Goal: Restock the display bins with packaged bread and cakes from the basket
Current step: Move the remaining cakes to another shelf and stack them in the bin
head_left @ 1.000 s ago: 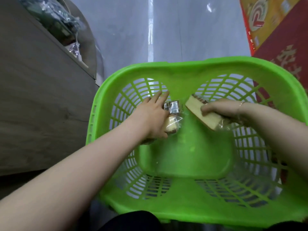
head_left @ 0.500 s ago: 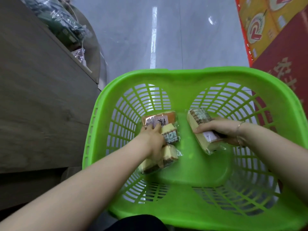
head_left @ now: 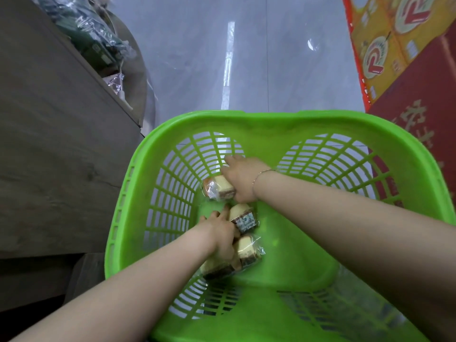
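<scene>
Reaching down from the near edge, both bare forearms into a green plastic basket (head_left: 246,124) with slatted walls. Nearest, against the left part of the basket floor, the left hand (head_left: 222,239) with its grip curled down onto a cluster of clear-wrapped cake packs: one wrapped slice (head_left: 214,269) under the heel of the hand, another wrapped cake (head_left: 248,251) just beside the knuckles on the right, pale sponge with a dark base showing through the film. Just beyond the fingertips, a third pack with a printed label (head_left: 243,218), touching that hand's fingers (head_left: 223,213). Farther in, the right hand (head_left: 243,180), a thin bracelet (head_left: 259,178) at its wrist, grip closed over the right end of a fourth wrapped cake (head_left: 218,190) lying near the far left wall; one finger pointing out toward the slats. Bare green floor across the right half of the basket. Left of the basket, a grey wood-grain display unit (head_left: 61,144), with dark green wrapped packs (head_left: 91,38) along its top edge. Beyond the rim, grey polished floor (head_left: 192,58) with a pale stripe. Far right, red and yellow printed cartons (head_left: 394,45).
</scene>
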### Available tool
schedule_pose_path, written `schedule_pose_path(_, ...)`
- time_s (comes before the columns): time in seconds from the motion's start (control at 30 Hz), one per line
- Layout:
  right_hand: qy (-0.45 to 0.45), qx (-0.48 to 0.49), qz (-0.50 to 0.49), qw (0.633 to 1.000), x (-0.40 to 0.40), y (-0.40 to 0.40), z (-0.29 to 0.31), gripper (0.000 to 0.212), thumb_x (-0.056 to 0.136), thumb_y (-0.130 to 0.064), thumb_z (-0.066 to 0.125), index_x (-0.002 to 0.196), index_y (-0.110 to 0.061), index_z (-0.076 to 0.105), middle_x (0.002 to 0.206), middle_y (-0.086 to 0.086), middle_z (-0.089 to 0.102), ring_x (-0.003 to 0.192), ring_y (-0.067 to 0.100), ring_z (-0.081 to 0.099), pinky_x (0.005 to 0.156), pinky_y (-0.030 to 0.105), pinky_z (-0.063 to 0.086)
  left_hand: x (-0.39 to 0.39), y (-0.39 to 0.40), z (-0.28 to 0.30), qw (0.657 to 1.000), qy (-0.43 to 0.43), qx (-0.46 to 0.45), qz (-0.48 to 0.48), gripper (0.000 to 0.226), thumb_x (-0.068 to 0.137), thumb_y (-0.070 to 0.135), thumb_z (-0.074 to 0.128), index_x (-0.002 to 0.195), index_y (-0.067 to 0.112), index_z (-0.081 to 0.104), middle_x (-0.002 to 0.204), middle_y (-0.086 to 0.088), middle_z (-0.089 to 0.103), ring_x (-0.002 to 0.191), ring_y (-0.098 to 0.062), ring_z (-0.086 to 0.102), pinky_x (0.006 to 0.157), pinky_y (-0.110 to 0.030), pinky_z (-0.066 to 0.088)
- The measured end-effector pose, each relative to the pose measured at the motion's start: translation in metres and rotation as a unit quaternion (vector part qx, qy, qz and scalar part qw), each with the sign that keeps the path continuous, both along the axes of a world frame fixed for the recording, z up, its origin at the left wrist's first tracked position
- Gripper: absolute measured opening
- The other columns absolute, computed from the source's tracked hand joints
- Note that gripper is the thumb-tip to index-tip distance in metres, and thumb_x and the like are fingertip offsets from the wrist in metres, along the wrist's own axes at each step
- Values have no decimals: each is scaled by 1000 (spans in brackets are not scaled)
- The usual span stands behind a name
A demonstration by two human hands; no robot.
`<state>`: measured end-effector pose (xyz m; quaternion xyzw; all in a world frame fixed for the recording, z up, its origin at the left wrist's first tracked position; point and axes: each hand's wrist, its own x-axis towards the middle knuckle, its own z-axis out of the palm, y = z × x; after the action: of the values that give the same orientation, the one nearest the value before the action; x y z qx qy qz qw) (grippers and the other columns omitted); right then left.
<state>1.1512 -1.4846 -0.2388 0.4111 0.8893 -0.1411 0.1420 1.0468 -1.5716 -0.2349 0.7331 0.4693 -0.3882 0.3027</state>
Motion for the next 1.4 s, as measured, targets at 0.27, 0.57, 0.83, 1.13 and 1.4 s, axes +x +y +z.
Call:
schedule_pose_path(0.27,-23,-87,-12,996,-8,-11,-16,73,76,-40,66,140,-36,31,149,14,24,127,34,39,98,37,40,3,-6,-8,999,14,-21,31,68,73,55,73,131,25,54,157,-18,4,142,-41,9,107,-61,27)
schedule_pose_path(0.57,-114,-111,-70,985,-22,-18,-1,78,71,-55,68,138,-39,32,142,12,33,126,33,40,95,36,40,5,-8,-7,997,54,18,-58,76,71,66,68,131,20,54,145,-17,34,133,-38,27,107,-46,24)
schedule_pose_path(0.83,-44,-275,-323,904,56,-14,-5,59,65,-41,76,109,-14,48,107,6,64,94,26,63,70,27,48,-28,17,22,985,40,16,169,77,61,57,81,125,20,60,129,-13,50,118,-30,51,100,-38,44)
schedule_pose_path(1.13,415,-524,-516,536,86,-32,-22,24,59,-13,59,81,-5,65,80,15,66,67,27,59,74,34,49,-17,20,8,582,-387,-168,696,38,64,37,72,91,12,72,83,-2,75,67,-13,71,54,-22,54)
schedule_pose_path(1.4,423,-585,-520,457,76,-57,-4,46,68,-30,69,108,-8,58,100,18,64,84,30,61,94,49,44,-9,9,12,455,-442,-214,743,62,76,43,60,125,6,60,121,-17,65,113,-34,61,88,-43,54)
